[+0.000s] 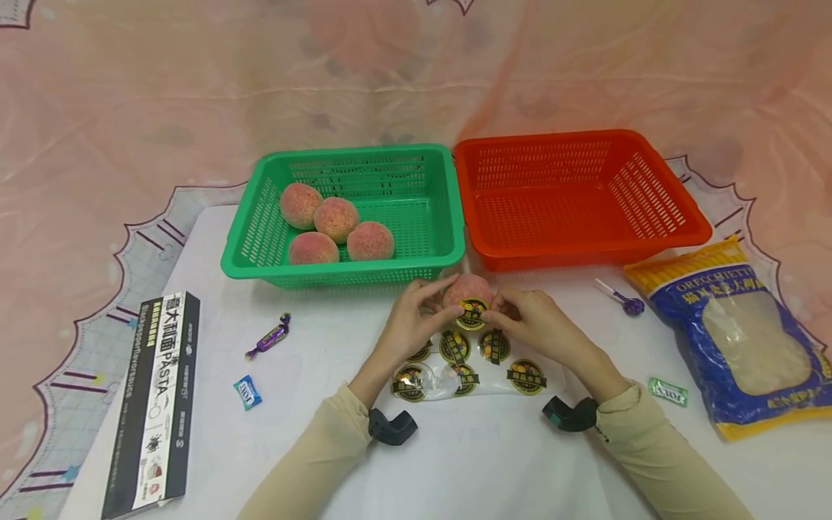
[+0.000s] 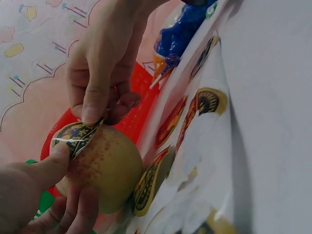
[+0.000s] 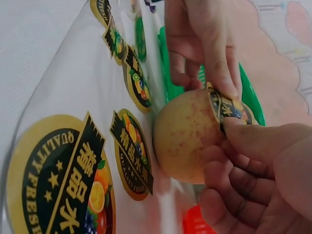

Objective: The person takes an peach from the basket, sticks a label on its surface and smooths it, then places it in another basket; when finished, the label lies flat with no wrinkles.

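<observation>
A pinkish-yellow peach (image 1: 466, 286) sits at the far edge of a sticker sheet (image 1: 492, 384). On its near side lies a round black-and-gold fruit sticker (image 1: 472, 315). My left hand (image 1: 411, 315) holds the peach from the left, its thumb on the sticker and its other fingers against the fruit. From the right, my right hand (image 1: 541, 321) pinches the sticker's edge with thumb and fingertip. In the left wrist view that edge of the sticker (image 2: 78, 135) stands slightly off the peach's skin. Several similar stickers show on the sheet below both hands.
A green basket (image 1: 344, 273) with several peaches (image 1: 336, 219) stands behind the hands, beside a red basket (image 1: 591, 254). Leftward lie a pasta box (image 1: 156, 404) and two wrapped candies (image 1: 269, 337). Rightward are a lollipop (image 1: 633, 306), a green candy (image 1: 668, 391) and a pasta bag (image 1: 747, 339).
</observation>
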### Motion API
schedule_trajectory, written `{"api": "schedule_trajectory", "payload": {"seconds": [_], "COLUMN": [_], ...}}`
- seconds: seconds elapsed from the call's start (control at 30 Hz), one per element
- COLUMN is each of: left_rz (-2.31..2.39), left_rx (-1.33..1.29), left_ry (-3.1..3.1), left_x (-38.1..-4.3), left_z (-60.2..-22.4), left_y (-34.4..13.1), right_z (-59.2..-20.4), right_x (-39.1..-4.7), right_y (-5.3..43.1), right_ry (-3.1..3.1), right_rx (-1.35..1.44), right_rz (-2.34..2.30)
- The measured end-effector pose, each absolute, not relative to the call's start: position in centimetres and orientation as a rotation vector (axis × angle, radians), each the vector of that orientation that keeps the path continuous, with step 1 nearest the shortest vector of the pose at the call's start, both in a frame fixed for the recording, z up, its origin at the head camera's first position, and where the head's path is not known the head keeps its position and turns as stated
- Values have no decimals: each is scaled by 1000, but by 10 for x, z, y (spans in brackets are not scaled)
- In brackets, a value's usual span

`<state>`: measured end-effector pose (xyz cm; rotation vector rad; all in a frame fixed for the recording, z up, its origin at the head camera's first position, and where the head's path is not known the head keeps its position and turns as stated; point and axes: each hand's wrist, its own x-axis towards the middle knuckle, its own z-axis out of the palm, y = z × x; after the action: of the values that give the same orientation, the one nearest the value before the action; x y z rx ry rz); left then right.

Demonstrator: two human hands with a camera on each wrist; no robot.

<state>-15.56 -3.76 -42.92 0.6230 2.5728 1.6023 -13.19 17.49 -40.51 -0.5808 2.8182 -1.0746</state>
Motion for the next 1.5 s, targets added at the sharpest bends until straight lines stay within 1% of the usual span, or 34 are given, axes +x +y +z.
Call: {"api": "schedule_trajectory", "payload": {"seconds": [0.27, 0.53, 0.73, 0.93, 1.07, 1.23, 1.33, 1.43, 1.5], "left_rz": [1505, 1405, 1395, 1440, 1352, 1253, 1295, 1368, 1408], "left_rx": [698, 795, 754, 793, 790, 775, 738, 694, 678], "left_ry": [2512, 2549, 2558, 2575, 2651, 2686, 2666, 2682, 2703], "left_x": [-158, -165, -160, -159, -159, -159, -159, -159, -158], "left_z": [-428, -422, -424, -426, -425, -424, -423, -425, -427], "left_y": [-43, -45, -44, -41, -41, -43, -44, -41, -39], "right_z": [-410, -413, -415, -416, -416, -419, -419, -412, -414], "right_x": [-129, -134, -134, -134, -135, -138, -139, -136, -137], "right_y": [177, 180, 181, 180, 180, 182, 184, 181, 181], "right_ry": [2762, 2788, 2744, 2724, 2741, 2755, 2708, 2652, 2621], "right_rx": [-592, -636, -652, -616, -609, -690, -697, -643, -617], "right_rz": [-1087, -1108, -1131, -1121, -1113, -1102, -1151, -1216, -1268]}}
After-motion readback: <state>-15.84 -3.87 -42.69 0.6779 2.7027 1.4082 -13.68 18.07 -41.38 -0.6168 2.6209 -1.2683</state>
